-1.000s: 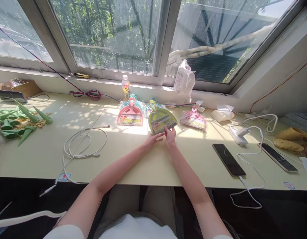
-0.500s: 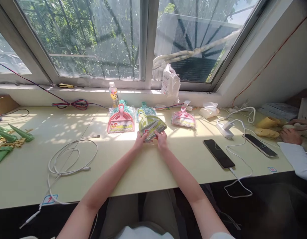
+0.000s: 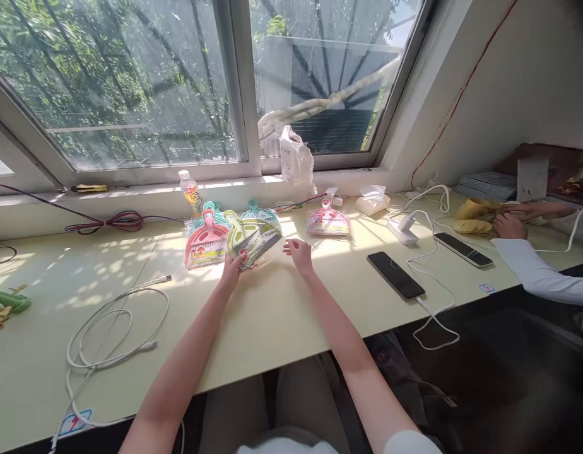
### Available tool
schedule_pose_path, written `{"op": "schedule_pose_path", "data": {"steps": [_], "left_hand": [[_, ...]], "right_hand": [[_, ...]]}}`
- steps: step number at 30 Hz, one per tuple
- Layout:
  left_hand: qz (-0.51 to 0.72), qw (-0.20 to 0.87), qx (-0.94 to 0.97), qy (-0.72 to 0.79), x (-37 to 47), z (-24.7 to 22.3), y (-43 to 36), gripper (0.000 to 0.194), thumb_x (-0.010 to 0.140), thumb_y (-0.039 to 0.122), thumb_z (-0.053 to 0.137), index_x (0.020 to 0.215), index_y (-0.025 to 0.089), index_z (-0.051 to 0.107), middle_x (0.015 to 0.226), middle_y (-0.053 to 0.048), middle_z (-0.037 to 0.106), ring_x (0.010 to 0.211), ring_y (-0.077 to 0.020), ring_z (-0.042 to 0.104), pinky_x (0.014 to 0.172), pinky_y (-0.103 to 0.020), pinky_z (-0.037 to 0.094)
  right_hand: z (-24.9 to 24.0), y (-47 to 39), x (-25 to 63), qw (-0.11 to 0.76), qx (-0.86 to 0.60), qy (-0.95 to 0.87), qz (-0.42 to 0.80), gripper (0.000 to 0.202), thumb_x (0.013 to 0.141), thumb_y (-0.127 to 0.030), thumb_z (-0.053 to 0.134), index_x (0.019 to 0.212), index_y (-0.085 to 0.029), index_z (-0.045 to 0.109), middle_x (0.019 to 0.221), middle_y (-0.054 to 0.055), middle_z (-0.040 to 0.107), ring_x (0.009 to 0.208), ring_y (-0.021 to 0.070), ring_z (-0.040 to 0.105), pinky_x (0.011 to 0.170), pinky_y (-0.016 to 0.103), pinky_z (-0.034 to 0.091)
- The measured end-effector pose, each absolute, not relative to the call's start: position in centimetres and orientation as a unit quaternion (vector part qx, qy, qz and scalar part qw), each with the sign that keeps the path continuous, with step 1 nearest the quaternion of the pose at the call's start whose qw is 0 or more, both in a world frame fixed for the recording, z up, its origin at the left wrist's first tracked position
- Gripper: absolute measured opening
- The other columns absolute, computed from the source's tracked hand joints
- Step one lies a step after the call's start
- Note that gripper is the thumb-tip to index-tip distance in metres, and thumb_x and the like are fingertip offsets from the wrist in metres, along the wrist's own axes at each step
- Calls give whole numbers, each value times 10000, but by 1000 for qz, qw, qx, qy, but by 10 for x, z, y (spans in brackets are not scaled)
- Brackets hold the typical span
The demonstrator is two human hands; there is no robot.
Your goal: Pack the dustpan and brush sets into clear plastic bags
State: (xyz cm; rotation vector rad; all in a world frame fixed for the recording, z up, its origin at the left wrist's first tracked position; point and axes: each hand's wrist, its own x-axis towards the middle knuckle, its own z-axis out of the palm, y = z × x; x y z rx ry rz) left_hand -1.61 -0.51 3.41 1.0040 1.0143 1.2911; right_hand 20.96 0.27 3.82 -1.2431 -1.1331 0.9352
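My left hand [image 3: 233,270] is closed on the lower left edge of a yellow-green dustpan and brush set [image 3: 239,238] in clear wrapping, tilted above the table. My right hand [image 3: 300,255] is off to the right of that pack, apart from it, with fingers loosely bent and nothing in them. Left of the held pack lies a wrapped pink dustpan set [image 3: 207,244], overlapping a teal dustpan set [image 3: 212,207] behind. Another teal dustpan set [image 3: 254,209] is partly hidden by the held pack. Beyond my right hand is a second pink dustpan set [image 3: 328,222].
A drink bottle [image 3: 190,190] and a white plastic package [image 3: 296,161] stand near the window. On the right are a phone [image 3: 395,275] on a cable, a power strip [image 3: 402,231] and a co-worker's hand [image 3: 509,225]. A coiled white cable [image 3: 118,309] lies left.
My right hand has let go of the yellow-green dustpan set and moved apart from it; my left hand keeps hold. The view has turned to the right.
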Motion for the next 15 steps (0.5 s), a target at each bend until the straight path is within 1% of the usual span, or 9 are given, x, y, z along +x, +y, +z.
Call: {"op": "schedule_pose_path", "data": {"steps": [2, 3, 5, 6, 7, 9, 11, 12, 15], "left_hand": [[548, 563, 427, 448, -26, 34, 0, 613, 739, 329, 736, 1292, 258, 481, 1221, -92, 669, 1160, -341, 633, 779, -464, 623], [543, 561, 432, 452, -29, 34, 2, 591, 739, 341, 733, 1277, 268, 501, 1191, -86, 681, 1176, -346, 625, 784, -472, 622], [531, 561, 442, 457, -34, 34, 3, 559, 734, 357, 728, 1250, 282, 526, 1127, -77, 697, 1171, -345, 629, 772, -479, 625], [525, 564, 442, 459, -35, 34, 3, 552, 728, 354, 729, 1240, 284, 535, 1093, -74, 702, 1149, -342, 641, 756, -476, 627], [517, 572, 440, 461, -35, 35, 2, 546, 720, 343, 734, 1228, 282, 544, 1056, -73, 705, 1113, -338, 657, 736, -468, 628], [496, 594, 437, 459, -34, 36, 0, 531, 704, 311, 751, 1200, 267, 566, 978, -71, 701, 1004, -317, 693, 698, -441, 625], [473, 614, 445, 449, -31, 38, -3, 498, 700, 293, 769, 1163, 248, 591, 903, -61, 687, 861, -277, 711, 656, -407, 616], [461, 621, 455, 442, -30, 39, -5, 471, 705, 297, 774, 1140, 241, 604, 870, -55, 677, 795, -255, 707, 632, -389, 609], [428, 634, 489, 420, -28, 42, -9, 415, 713, 344, 790, 1075, 217, 629, 801, -44, 656, 663, -210, 668, 559, -341, 573]], "right_hand": [[39, 4, 222, 593, -523, -556, 257, 358, 904, -205, 532, 1236, -221, 665, 1295, 120, 650, 1141, 261, 660, 1015, 473, 517], [39, 4, 226, 586, -506, -598, 208, 444, 880, -152, 545, 1299, -268, 632, 1425, 82, 563, 1295, 259, 558, 1105, 470, 441], [41, 5, 229, 556, -471, -666, 159, 522, 816, -98, 623, 1285, -324, 649, 1525, 15, 462, 1458, 256, 355, 1196, 462, 312], [41, 5, 229, 550, -459, -681, 154, 470, 795, -100, 663, 1206, -326, 700, 1498, 9, 497, 1461, 261, 345, 1200, 462, 297], [42, 5, 227, 553, -448, -684, 159, 373, 790, -121, 692, 1101, -319, 747, 1423, 19, 574, 1420, 268, 407, 1182, 464, 321], [43, 4, 223, 575, -435, -666, 189, 166, 810, -191, 715, 906, -307, 786, 1156, 39, 725, 1207, 263, 595, 1094, 456, 417], [44, 3, 219, 600, -429, -639, 215, 90, 834, -255, 710, 828, -307, 783, 960, 31, 757, 1017, 241, 659, 1015, 439, 470], [45, 2, 219, 613, -430, -627, 217, 75, 833, -277, 714, 822, -308, 781, 955, 29, 754, 1007, 237, 653, 1005, 433, 472], [45, 0, 218, 641, -428, -599, 218, 46, 806, -326, 742, 791, -299, 776, 1105, 37, 712, 1132, 241, 595, 1029, 423, 448]]}}
